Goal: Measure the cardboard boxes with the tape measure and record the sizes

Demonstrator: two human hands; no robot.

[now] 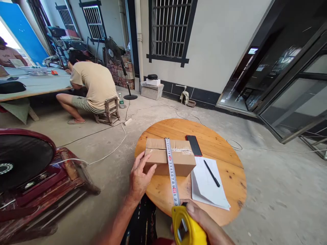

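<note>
On a round wooden table (pixel 231 182) lies a closed brown cardboard box (pixel 158 157) with torn tape along its top seam. My left hand (pixel 141 173) rests against the box's left end, fingers spread, thumb by the front face. In my right hand (pixel 200 217) is a yellow tape measure (pixel 187 226), gripped low in front of the table's near edge. Its blade (pixel 170 166) runs out across the box top from front to back, with the tip at the far edge. Part of my right hand's fingers is hidden behind the case.
Right of the box are a phone (pixel 194 145), white paper sheets (pixel 208 185) and a black pen (pixel 212 173). At left stands a dark red fan (pixel 25 163) on a wooden chair. A person (pixel 92 81) sits at another table (pixel 48 81). Cables (pixel 109 154) cross the floor.
</note>
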